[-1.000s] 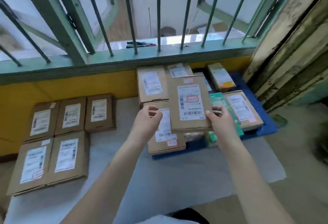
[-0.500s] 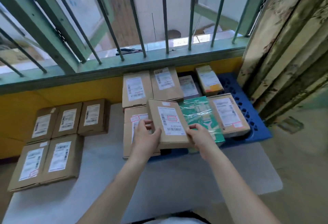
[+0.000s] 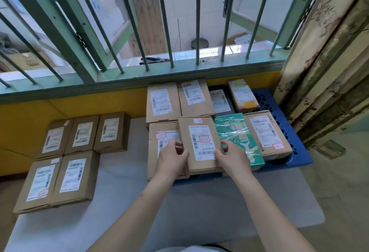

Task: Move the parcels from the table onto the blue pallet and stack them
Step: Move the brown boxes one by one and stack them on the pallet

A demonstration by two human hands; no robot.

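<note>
A brown labelled parcel [image 3: 199,142] lies on the stack over the blue pallet [image 3: 283,116], between a brown parcel [image 3: 159,144] on its left and a green film-wrapped parcel [image 3: 237,134] on its right. My left hand [image 3: 172,159] grips its near left edge and my right hand [image 3: 232,157] grips its near right edge. Several more parcels sit behind it on the pallet, among them a tall brown one [image 3: 162,102]. Several brown parcels remain on the grey table [image 3: 139,207], such as one [image 3: 75,178] at the left.
A barred green window frame [image 3: 139,76] and yellow wall [image 3: 60,110] run behind the table and pallet. Pliers [image 3: 154,60] lie on the sill outside. A worn wooden door [image 3: 329,62] stands at the right of the pallet.
Both hands carried the brown parcel down from the air and set it on the stack, between the left brown parcel and the green one. My view shifted closer.
</note>
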